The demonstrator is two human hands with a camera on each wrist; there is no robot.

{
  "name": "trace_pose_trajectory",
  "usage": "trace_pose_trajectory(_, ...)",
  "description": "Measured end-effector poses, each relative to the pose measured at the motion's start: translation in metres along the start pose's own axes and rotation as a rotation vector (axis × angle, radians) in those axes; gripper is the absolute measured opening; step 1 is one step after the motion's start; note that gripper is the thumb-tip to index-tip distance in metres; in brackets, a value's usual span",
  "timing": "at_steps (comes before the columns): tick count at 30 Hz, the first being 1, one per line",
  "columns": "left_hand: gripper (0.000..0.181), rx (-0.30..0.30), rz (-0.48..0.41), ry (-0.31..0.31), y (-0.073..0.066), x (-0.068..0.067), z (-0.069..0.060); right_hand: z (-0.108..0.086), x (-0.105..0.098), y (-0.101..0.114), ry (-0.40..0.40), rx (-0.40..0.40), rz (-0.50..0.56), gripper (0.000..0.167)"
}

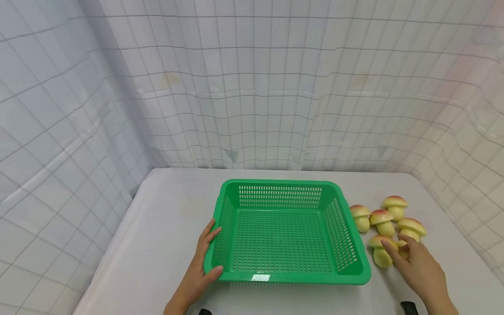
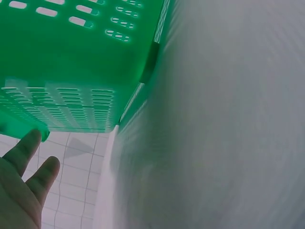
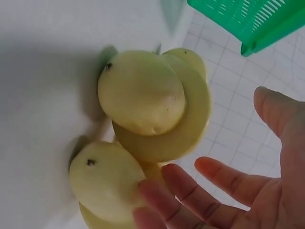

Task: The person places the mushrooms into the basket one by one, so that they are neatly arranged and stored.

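Note:
A green basket (image 1: 287, 278) stands on the white table, and its near left corner is touched by my left hand (image 1: 197, 273), thumb on the near rim and fingers along the left side. In the left wrist view, fingers of the left hand (image 2: 24, 183) show beside the basket's wall (image 2: 62, 62). My right hand (image 1: 425, 271) reaches over yellow-green toy mushrooms with reddish caps, nearest one mushroom (image 1: 382, 253). In the right wrist view, the right hand (image 3: 238, 195) has its fingers spread beside a mushroom (image 3: 143, 90) and another (image 3: 105, 181); fingertips overlap the latter, and contact is unclear.
More mushrooms lie to the basket's right, including one (image 1: 395, 207) at the back and one (image 1: 360, 218) close to the basket wall. A white gridded curtain (image 1: 275, 109) surrounds the table (image 1: 165, 210) at the back and sides.

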State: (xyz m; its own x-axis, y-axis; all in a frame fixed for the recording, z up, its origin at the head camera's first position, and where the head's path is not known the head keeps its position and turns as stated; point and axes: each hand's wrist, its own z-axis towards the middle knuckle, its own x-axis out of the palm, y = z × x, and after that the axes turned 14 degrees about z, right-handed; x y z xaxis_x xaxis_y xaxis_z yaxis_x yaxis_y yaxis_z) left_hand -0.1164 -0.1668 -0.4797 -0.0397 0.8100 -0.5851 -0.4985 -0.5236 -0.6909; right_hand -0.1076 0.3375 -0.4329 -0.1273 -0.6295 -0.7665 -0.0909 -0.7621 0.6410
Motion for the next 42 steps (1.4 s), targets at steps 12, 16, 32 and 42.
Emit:
trace_pose_trajectory(12, 0.074, 0.011, -0.058, -0.008, -0.001, 0.003, 0.001, 0.006, 0.014, 0.003, 0.055, 0.141, -0.039, 0.09)
trace_pose_trajectory(16, 0.074, 0.029, -0.065, -0.019, -0.001, 0.005, 0.001, 0.007, 0.019, 0.002, 0.076, 0.169, -0.036, 0.091)
trace_pose_trajectory(32, 0.073, 0.05, -0.064, -0.043, 0.0, 0.006, -0.001, 0.009, 0.031, 0.002, 0.069, 0.158, 0.028, 0.086)
trace_pose_trajectory(42, 0.072, 0.046, -0.063, -0.032, 0.003, 0.007, -0.003, 0.007, 0.037, 0.002, 0.02, 0.153, 0.067, 0.087)
